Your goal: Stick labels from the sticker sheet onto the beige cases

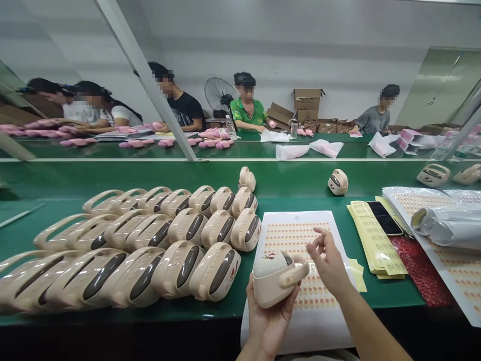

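My left hand point(267, 321) is closed around the underside of a cream plastic handled device point(272, 286), holding it tilted above the front of a sticker sheet. The device has a loop handle on its right side, a small red print on its pale face and a small round mark near the handle's base. Just right of the handle, my right hand point(328, 258) hovers over the sheet with its fingers apart; I see nothing held in it. The white sticker sheet point(323, 216) carries rows of small orange stickers and lies partly beneath both hands.
Rows of similar cream devices point(216, 273) fill the left of the green table. Yellow sticker sheets point(376, 240), a phone point(385, 218) and a plastic-wrapped roll point(443, 225) lie at right. More devices stand on the green belt point(293, 175). Several co-workers sit beyond.
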### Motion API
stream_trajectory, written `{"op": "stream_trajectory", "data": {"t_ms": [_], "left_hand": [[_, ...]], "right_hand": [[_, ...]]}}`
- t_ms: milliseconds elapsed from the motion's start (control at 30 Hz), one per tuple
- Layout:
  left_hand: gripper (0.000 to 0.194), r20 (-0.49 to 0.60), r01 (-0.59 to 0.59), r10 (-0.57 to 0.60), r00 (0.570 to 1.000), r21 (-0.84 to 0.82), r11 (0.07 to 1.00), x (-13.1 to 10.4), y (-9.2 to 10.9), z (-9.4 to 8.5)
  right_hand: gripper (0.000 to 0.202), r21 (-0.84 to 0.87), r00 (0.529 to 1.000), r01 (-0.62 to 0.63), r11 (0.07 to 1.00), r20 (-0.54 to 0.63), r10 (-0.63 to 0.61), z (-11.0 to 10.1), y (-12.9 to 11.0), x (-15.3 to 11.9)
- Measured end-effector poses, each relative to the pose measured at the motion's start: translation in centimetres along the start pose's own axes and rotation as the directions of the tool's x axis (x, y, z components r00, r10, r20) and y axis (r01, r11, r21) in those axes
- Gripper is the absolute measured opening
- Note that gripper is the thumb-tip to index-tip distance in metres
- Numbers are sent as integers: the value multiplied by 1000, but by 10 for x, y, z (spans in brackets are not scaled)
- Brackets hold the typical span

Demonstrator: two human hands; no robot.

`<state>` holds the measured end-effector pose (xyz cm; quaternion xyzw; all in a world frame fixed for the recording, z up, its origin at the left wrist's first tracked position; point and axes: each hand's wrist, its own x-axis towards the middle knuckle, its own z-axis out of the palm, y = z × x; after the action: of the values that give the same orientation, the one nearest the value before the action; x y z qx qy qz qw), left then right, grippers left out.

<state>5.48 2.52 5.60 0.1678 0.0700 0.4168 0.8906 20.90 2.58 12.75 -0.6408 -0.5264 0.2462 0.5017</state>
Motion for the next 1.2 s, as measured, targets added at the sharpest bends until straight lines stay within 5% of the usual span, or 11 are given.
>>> {"op": "stream_trajectory", "data": {"t_ms": [100, 167, 233, 333, 533, 767, 1000, 1067, 1200], "left_hand": [[58, -59, -138, 169, 984, 354, 925, -1, 6, -3], [79, 68, -256, 303, 951, 723, 642, -2, 15, -6], [96, 222, -311, 290, 931, 898, 310, -3, 24, -7], [96, 326, -352, 205, 923, 930, 103, -4, 35, -8], [94, 450, -458, 150, 880, 888, 28, -1, 38, -6], [95, 461, -468, 141, 876, 883, 26, 0, 39, -4], [97, 479, -482, 152, 865, 876, -17, 0, 40, -1], [96, 488, -490, 146, 861, 872, -25, 1, 40, 1], [93, 482, -484, 182, 857, 874, -36, 1, 40, 3]], "right_hand": [[36, 171, 992, -11, 985, 124, -10, -14, -13, 5], [34, 264, 954, -73, 962, 299, -10, -18, -22, 5], [30, 311, 904, -125, 942, 427, -21, -19, -29, 3], [25, 261, 879, -109, 959, 476, -30, -17, -36, -1], [19, 193, 885, -38, 980, 463, -57, -14, -34, -8], [18, 91, 876, 86, 992, 468, -119, -18, -35, -13], [8, 13, 933, 269, 963, 247, -264, -5, -21, -27], [9, -45, 904, 401, 915, 184, -387, -2, -14, -32], [25, -233, 746, 665, 710, 169, -644, -3, 0, -41]]}}
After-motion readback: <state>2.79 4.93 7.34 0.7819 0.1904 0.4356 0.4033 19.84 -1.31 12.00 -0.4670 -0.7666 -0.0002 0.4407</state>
